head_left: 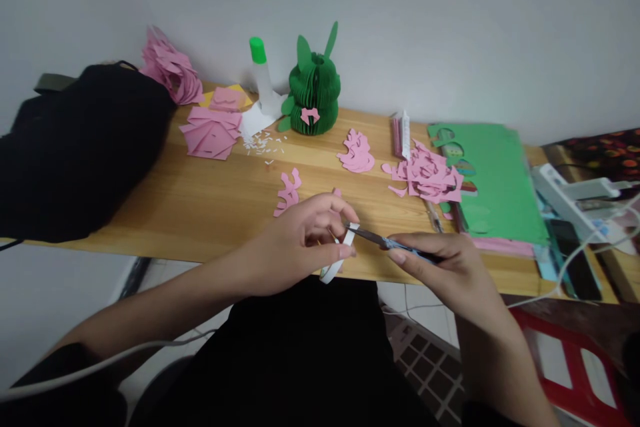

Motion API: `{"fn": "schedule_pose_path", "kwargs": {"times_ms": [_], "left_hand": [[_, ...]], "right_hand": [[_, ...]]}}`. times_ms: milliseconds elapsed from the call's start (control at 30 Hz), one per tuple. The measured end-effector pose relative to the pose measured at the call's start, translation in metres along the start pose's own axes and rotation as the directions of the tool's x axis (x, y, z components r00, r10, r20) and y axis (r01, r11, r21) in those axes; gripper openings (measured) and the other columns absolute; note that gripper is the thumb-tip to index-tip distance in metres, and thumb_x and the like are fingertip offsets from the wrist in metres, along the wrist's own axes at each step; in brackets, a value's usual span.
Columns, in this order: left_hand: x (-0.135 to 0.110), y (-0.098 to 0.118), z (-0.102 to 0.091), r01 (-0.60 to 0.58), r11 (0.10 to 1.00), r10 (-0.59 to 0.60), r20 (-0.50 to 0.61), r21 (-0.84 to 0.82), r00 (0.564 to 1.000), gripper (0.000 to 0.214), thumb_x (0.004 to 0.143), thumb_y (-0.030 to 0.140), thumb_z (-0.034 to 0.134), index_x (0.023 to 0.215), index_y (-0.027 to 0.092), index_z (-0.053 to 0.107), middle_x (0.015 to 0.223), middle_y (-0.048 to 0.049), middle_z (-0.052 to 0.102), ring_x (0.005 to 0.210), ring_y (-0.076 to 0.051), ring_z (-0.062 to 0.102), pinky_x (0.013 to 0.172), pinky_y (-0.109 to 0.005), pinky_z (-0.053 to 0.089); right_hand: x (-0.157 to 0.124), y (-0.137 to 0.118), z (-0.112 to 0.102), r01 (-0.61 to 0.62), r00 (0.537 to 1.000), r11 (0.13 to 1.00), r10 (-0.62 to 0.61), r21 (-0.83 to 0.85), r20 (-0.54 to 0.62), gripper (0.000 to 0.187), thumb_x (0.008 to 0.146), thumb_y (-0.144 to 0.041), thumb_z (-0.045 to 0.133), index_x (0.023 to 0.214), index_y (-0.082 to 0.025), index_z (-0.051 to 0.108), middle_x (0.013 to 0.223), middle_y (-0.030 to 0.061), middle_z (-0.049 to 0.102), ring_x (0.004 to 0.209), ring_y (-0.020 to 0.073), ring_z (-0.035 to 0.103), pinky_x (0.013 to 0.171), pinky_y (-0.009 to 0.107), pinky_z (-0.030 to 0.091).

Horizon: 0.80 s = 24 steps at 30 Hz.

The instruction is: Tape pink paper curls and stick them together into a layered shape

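Above the table's front edge, my left hand (300,243) pinches a narrow white roll of tape (331,272), with a curved strip rising between thumb and fingers. My right hand (445,263) is closed round a slim bladed tool (370,235) with a blue-patterned handle; whether it is a knife or scissors cannot be made out. The tool's dark tip touches or nearly touches the upper end of the white strip. Behind my left hand lies a pink paper cutout (289,192) with wavy edges. Another pink piece is mostly hidden under the fingers.
A green folded-paper figure (315,97) with a pink bow stands at the back, beside a glue bottle (265,83). White snippets (263,142), pink cutouts (357,152) and pink scraps (430,173) lie about. Green sheets (500,180), a phone (575,260) and a power strip (565,203) are right; a black bag (85,153) left.
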<state>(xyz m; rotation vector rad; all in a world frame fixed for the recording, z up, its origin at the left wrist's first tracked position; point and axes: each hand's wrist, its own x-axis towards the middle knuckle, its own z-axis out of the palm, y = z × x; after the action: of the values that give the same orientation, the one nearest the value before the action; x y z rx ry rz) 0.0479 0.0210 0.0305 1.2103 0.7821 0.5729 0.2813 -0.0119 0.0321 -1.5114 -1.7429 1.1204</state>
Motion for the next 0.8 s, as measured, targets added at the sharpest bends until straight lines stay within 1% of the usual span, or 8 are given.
{"fn": "schedule_pose_path", "kwargs": {"times_ms": [167,333,400,467,567,633,733,800], "left_hand": [[0.001,0.000,-0.001,-0.003,1.000,0.003,0.021,0.007,1.000,0.021,0.080,0.018,0.062,0.099,0.018,0.052,0.075,0.0031,0.056,0.069,-0.011,0.053,0.065,-0.024,0.041],[-0.002,0.000,-0.006,-0.035,0.999,0.034,0.037,0.027,0.999,0.022,0.080,0.019,0.062,0.098,0.019,0.051,0.075,0.0036,0.055,0.069,-0.011,0.054,0.066,-0.024,0.043],[-0.007,-0.003,-0.012,-0.051,0.996,0.051,0.001,0.075,0.999,0.024,0.081,0.021,0.062,0.102,0.020,0.050,0.076,0.0031,0.056,0.068,-0.011,0.055,0.064,-0.024,0.044],[-0.013,-0.010,-0.024,-0.060,0.974,0.087,-0.114,0.220,0.990,0.027,0.082,0.025,0.060,0.107,0.022,0.050,0.076,0.0028,0.056,0.066,-0.012,0.055,0.061,-0.024,0.044],[-0.022,-0.026,-0.051,0.065,0.785,0.207,-0.359,0.616,0.910,0.033,0.081,0.025,0.059,0.113,0.023,0.054,0.076,0.0015,0.057,0.064,-0.015,0.055,0.059,-0.027,0.040],[-0.026,-0.036,-0.073,0.246,0.611,0.169,-0.427,0.753,0.889,0.035,0.083,0.024,0.053,0.119,0.022,0.054,0.078,-0.0003,0.059,0.064,-0.017,0.056,0.061,-0.030,0.040],[-0.030,-0.045,-0.098,0.293,0.536,0.175,-0.443,0.792,0.879,0.040,0.082,0.029,0.058,0.121,0.019,0.058,0.087,-0.0056,0.062,0.074,-0.023,0.058,0.071,-0.037,0.044],[-0.029,-0.045,-0.105,0.259,0.556,0.249,-0.456,0.790,0.854,0.039,0.078,0.034,0.066,0.113,0.019,0.064,0.101,-0.0103,0.061,0.093,-0.029,0.058,0.084,-0.043,0.045]], "right_hand": [[0.002,0.000,0.001,0.006,1.000,1.000,-0.006,-0.003,-0.007,0.027,0.078,-0.041,0.072,0.065,-0.018,0.078,0.054,0.0016,0.062,0.047,0.0121,0.047,0.042,0.023,0.039],[0.006,0.001,-0.002,0.006,1.000,0.999,-0.006,-0.037,-0.003,0.028,0.076,-0.044,0.071,0.071,-0.018,0.080,0.062,0.0041,0.070,0.052,0.0150,0.056,0.046,0.025,0.046],[0.007,0.005,-0.004,0.003,0.999,0.999,-0.005,-0.054,-0.032,0.029,0.076,-0.045,0.071,0.072,-0.018,0.081,0.063,0.0045,0.072,0.051,0.0155,0.057,0.045,0.025,0.046],[0.008,0.011,-0.004,0.000,0.997,0.998,-0.006,-0.065,-0.080,0.030,0.076,-0.045,0.071,0.075,-0.018,0.081,0.065,0.0051,0.073,0.052,0.0166,0.058,0.045,0.026,0.047],[0.009,0.022,0.000,-0.004,0.994,0.998,-0.003,-0.060,-0.110,0.029,0.076,-0.045,0.071,0.075,-0.018,0.081,0.068,0.0055,0.075,0.056,0.0198,0.063,0.049,0.028,0.050],[0.010,0.029,0.004,-0.012,0.995,0.999,0.008,-0.039,-0.098,0.028,0.076,-0.045,0.070,0.075,-0.019,0.081,0.069,0.0055,0.075,0.059,0.0211,0.065,0.051,0.029,0.051],[0.012,0.038,0.013,-0.046,0.996,0.999,0.048,0.026,-0.079,0.027,0.075,-0.045,0.071,0.078,-0.020,0.081,0.073,0.0053,0.076,0.062,0.0214,0.065,0.054,0.030,0.051],[0.014,0.042,0.021,-0.075,0.993,0.993,0.083,0.091,-0.079,0.027,0.075,-0.046,0.072,0.078,-0.020,0.080,0.073,0.0048,0.074,0.063,0.0199,0.063,0.055,0.030,0.050]]}}
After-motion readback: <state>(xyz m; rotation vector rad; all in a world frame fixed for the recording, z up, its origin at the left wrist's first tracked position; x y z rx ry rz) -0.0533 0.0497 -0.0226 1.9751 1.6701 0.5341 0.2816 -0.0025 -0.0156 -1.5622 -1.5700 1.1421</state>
